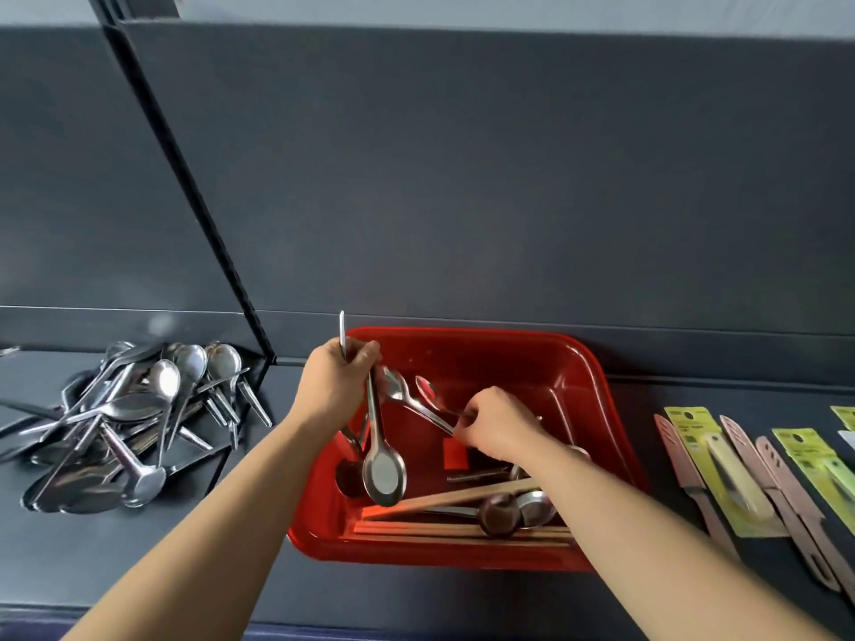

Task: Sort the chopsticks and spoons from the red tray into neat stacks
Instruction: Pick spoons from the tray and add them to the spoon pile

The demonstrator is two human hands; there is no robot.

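The red tray point(578, 377) sits on the dark shelf at centre. My left hand point(333, 377) grips the handles of a bunch of metal spoons point(383, 464) whose bowls hang down over the tray's left side. My right hand point(497, 423) pinches the handles of two more spoons point(423, 393) whose bowls point up and left. Wooden chopsticks point(462, 529) and a few spoons point(518, 506) lie along the tray's near wall.
A loose heap of metal spoons point(134, 423) lies on the shelf to the left, beside a black upright divider point(194, 196). Packaged pink and yellow-carded utensils point(758, 474) lie in a row on the right. The dark back panel point(509, 178) rises right behind the tray.
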